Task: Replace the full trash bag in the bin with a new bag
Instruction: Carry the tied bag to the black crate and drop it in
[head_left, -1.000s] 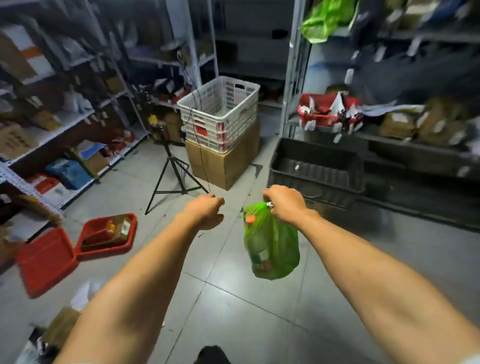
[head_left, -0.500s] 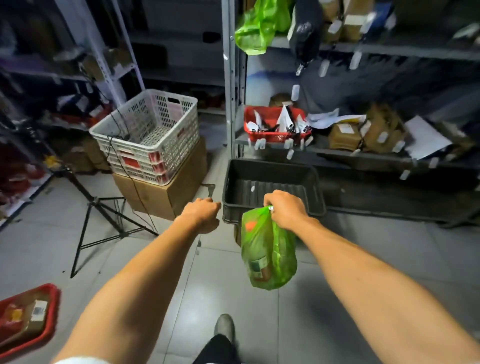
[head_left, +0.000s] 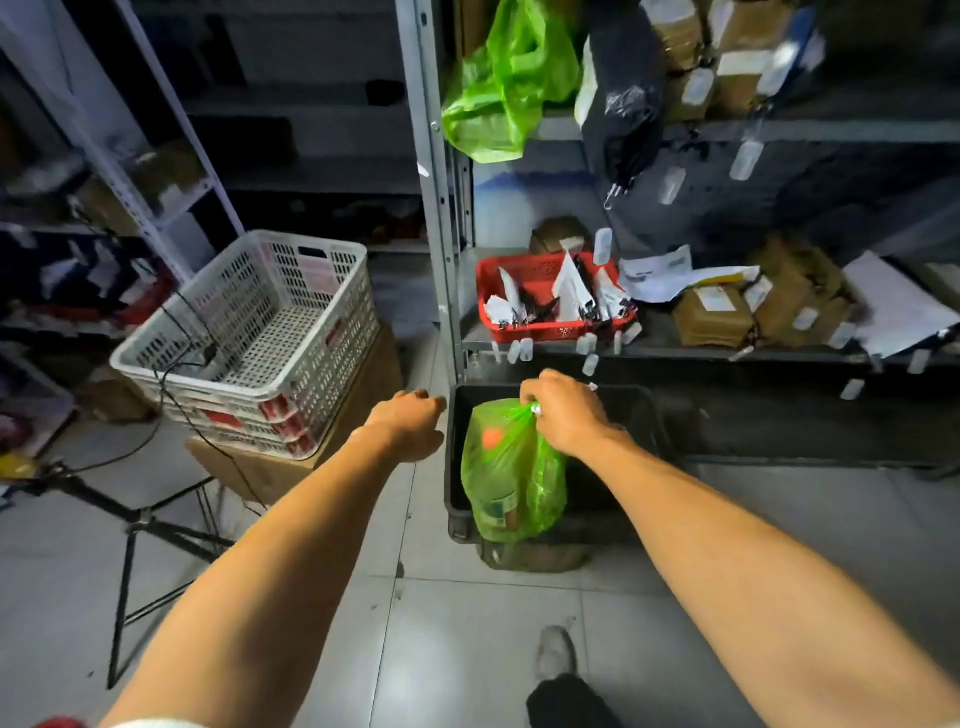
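1. At the far left, a black tripod (head_left: 140, 514) stands on the grey tiled floor (head_left: 467, 649), with blurred shelving behind it.
2. Just right of the tripod, a white perforated plastic crate (head_left: 260, 332) sits stacked on a brown cardboard box (head_left: 311, 457); a black cable (head_left: 176, 374) runs over the crate's near rim and down its front.
3. The left hand (head_left: 405, 428) is held out in the air at mid-frame, fingers curled loosely and gripping nothing, close to the left rim of a black plastic tub (head_left: 644, 415) but not clearly touching it.
4. The black tub rests on the floor at the foot of a metal shelf unit (head_left: 439, 208).
5. The full green trash bag (head_left: 511, 478) hangs in front of the tub's open top, its gathered neck pinched in the right hand (head_left: 563, 415), which is closed tight around it. A bottle with an orange cap shows through the plastic.
6. The two hands are apart, the bag's neck lying between them.
7. Above the tub, a red basket (head_left: 550, 296) of tagged items sits on the shelf, and another green plastic bag (head_left: 506, 83) hangs higher up beside a black bag (head_left: 621, 114).
8. Farther right on the same shelf lie brown parcels (head_left: 714, 314) and loose papers (head_left: 893, 301).
9. At the bottom edge, a shoe (head_left: 556, 652) shows on the floor.
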